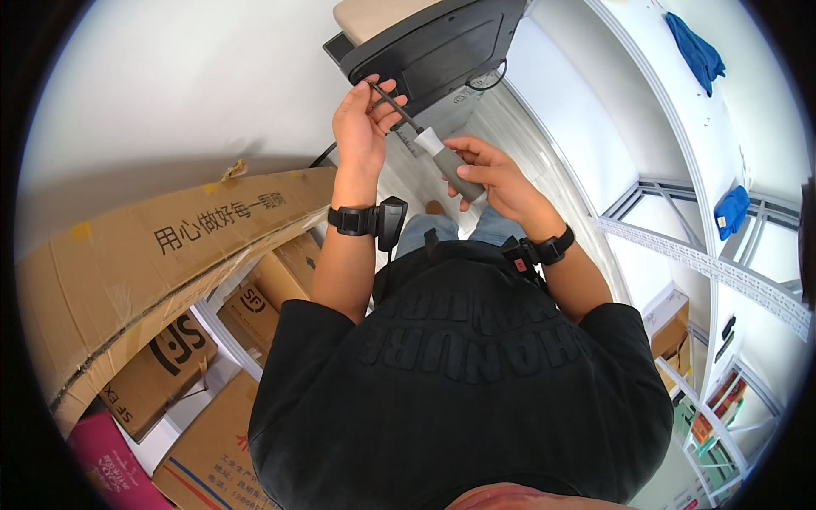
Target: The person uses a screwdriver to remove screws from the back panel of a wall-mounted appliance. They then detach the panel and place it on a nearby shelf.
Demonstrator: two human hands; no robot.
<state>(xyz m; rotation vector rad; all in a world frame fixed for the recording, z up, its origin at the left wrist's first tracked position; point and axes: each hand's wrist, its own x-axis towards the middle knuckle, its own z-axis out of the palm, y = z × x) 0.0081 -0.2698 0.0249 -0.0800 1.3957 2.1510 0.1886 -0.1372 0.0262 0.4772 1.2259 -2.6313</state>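
A screwdriver with a grey-and-white handle (pixel 455 166) and a dark shaft slants between my two hands. My right hand (pixel 497 180) is closed around the handle. My left hand (pixel 364 123) pinches around the shaft near its tip, with the other fingers curled loosely; whether a screw sits there is too small to tell. Just beyond my left fingertips is the black panel (pixel 450 55) of a piece of equipment with a beige top (pixel 374 17). A black cable (pixel 489 85) loops from its right side.
A long cardboard box (pixel 127 217) lies along the left, above more cartons (pixel 208 433) on a shelf frame. White shelving (pixel 710 263) curves along the right, with blue cloths (pixel 697 51) against it. Grey wood-look flooring (pixel 531 140) shows ahead.
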